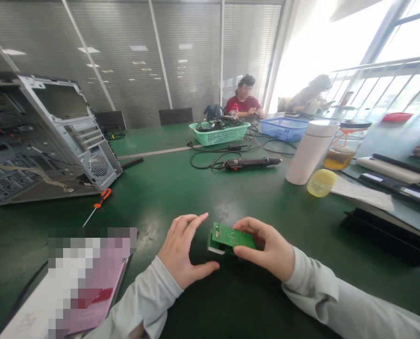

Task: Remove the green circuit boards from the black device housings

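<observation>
Between thumb and fingers, my right hand (264,245) grips a green circuit board (227,237) by its right side. Beneath the top board a second layer with a pale edge shows at the left; its details are hidden. My left hand (185,249) is just left of the board, thumb and fingers spread, holding nothing. A small gap separates its fingertips from the board.
An opened computer case (104,160) stands at left, near an orange-handled screwdriver (102,198). Ahead lie a black electric screwdriver (252,163), a green basket (222,136) of cables and a blue basket (284,129). A white tumbler (309,155) stands right. Two people sit at the far end.
</observation>
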The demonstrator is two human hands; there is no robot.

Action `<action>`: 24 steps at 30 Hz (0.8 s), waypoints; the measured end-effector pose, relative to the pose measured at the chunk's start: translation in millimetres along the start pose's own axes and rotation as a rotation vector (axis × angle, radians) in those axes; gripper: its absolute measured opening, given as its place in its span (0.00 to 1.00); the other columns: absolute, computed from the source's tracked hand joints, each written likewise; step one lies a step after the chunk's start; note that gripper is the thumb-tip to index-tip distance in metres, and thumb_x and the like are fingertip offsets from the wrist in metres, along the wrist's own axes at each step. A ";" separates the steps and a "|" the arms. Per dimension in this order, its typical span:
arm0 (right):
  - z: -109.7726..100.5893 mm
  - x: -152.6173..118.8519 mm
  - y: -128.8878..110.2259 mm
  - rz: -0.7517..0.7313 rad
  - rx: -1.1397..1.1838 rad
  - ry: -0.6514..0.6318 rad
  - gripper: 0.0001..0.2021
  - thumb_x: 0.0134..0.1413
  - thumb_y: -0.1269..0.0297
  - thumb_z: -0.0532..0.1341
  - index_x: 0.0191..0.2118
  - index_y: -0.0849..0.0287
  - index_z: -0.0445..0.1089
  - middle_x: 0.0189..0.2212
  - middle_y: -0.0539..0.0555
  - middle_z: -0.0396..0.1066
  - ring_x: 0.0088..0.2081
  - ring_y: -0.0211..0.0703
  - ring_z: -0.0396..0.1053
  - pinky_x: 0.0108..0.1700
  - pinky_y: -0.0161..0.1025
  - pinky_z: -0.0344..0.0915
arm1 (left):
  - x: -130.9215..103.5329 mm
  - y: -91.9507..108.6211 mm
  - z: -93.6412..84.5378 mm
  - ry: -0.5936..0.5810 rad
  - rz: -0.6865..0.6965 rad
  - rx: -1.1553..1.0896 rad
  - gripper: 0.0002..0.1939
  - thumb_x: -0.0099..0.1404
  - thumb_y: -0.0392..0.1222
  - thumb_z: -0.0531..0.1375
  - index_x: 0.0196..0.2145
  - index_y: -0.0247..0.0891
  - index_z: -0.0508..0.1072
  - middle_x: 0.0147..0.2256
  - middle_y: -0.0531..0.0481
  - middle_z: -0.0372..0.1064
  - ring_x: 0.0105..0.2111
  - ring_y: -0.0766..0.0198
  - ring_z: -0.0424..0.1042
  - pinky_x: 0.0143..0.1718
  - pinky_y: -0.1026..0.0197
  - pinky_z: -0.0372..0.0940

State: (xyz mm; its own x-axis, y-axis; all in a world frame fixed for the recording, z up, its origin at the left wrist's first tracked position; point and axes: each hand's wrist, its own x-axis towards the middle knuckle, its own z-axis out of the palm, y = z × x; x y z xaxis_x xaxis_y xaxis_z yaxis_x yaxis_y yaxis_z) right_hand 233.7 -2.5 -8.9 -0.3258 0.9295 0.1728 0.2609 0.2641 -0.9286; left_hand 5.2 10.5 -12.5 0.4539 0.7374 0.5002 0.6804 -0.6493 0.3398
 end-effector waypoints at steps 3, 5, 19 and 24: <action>-1.5 8.1 4.0 0.089 0.258 -0.006 0.22 0.46 0.51 0.64 0.40 0.63 0.61 0.36 0.56 0.70 0.33 0.39 0.68 0.35 0.34 0.66 | 0.7 0.4 -2.0 -0.017 -0.002 -0.001 0.43 0.47 0.52 0.67 0.59 0.40 0.57 0.48 0.42 0.61 0.49 0.47 0.60 0.51 0.45 0.59; -2.3 11.1 4.9 0.117 0.316 0.017 0.25 0.44 0.49 0.64 0.40 0.63 0.60 0.36 0.57 0.70 0.34 0.41 0.69 0.36 0.35 0.67 | 1.1 -0.6 -2.6 -0.020 -0.002 0.002 0.42 0.49 0.51 0.66 0.59 0.40 0.57 0.48 0.42 0.60 0.49 0.47 0.60 0.50 0.45 0.59; -8.6 -0.6 -8.1 -0.581 -0.601 0.258 0.11 0.56 0.65 0.59 0.45 0.58 0.61 0.45 0.56 0.65 0.47 0.45 0.64 0.50 0.43 0.63 | 2.6 -8.0 -0.2 0.047 0.022 0.036 0.20 0.60 0.32 0.51 0.50 0.39 0.65 0.42 0.45 0.64 0.45 0.54 0.62 0.48 0.50 0.60; -7.2 -0.2 -7.0 -0.619 -0.637 0.228 0.10 0.59 0.63 0.58 0.46 0.59 0.64 0.46 0.57 0.64 0.50 0.47 0.61 0.51 0.45 0.61 | 2.7 -10.2 0.2 0.062 0.016 0.014 0.18 0.61 0.31 0.50 0.48 0.39 0.67 0.42 0.45 0.65 0.45 0.55 0.62 0.47 0.51 0.60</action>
State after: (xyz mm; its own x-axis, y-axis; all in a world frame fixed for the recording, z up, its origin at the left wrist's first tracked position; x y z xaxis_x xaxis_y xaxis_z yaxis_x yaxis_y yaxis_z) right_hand 238.4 -2.7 -0.1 -0.4046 0.5854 0.7026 0.5738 0.7607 -0.3034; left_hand -0.4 19.1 -14.8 0.4281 0.7139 0.5541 0.6816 -0.6577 0.3208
